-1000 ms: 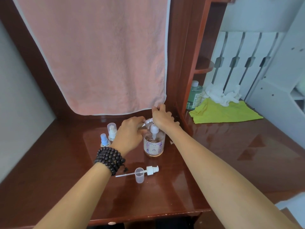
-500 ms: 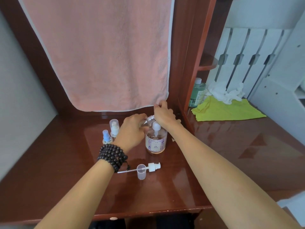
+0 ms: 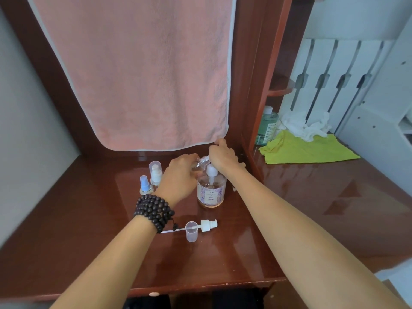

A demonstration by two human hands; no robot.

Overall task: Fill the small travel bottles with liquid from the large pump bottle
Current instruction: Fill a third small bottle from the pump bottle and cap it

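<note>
Gripping a small clear travel bottle [image 3: 201,162] tilted with its threaded open neck pointing right, the left hand [image 3: 180,177] curls its fingers round the bottle's body, hiding most of it; a string of dark beads [image 3: 153,210] wraps that wrist. The bottle's neck sits just above and left of the white pump head [image 3: 211,171] of the large pump bottle [image 3: 211,192], which stands upright toward the back of the brown desk [image 3: 89,230], near its right-hand partition. The right hand [image 3: 223,156] rests over the pump from behind and to the right, fingers bent down on it, touching the small bottle's neck or very close to it; whether it presses the pump cannot be told. Left of the left hand stand two more small bottles, one with a blue sprayer [image 3: 145,186] and one with a clear cap [image 3: 155,171], close together. Nearer the desk's front edge lie a removed white pump top [image 3: 208,225] with its thin tube and a clear cap [image 3: 191,230], touching each other.
</note>
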